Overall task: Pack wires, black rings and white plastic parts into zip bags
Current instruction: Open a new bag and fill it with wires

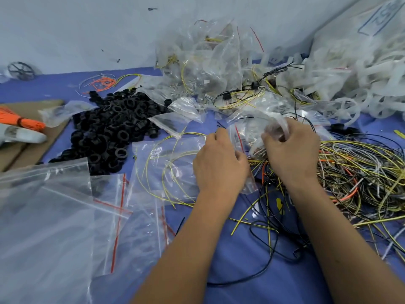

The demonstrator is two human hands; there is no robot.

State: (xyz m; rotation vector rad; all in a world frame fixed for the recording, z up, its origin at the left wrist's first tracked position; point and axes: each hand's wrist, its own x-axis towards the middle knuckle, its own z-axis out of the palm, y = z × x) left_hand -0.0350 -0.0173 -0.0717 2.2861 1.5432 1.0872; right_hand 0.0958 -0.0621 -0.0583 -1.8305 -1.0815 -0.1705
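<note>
Empty zip bags nearest, at 8 o'clock; left hand and right hand both pinch small zip bag at centre; wires at 3 o'clock, black rings at 10; risk: slack grip spills contents, loose wires snag bag mouth.

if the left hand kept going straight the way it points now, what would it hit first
Probably the zip bag that the left hand already grips with the right hand. Beyond it lie packed bags against the wall, though depth is hard to judge.

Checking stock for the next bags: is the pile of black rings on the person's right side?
No, the black rings are heaped left of both hands; the wires lie right.
</note>
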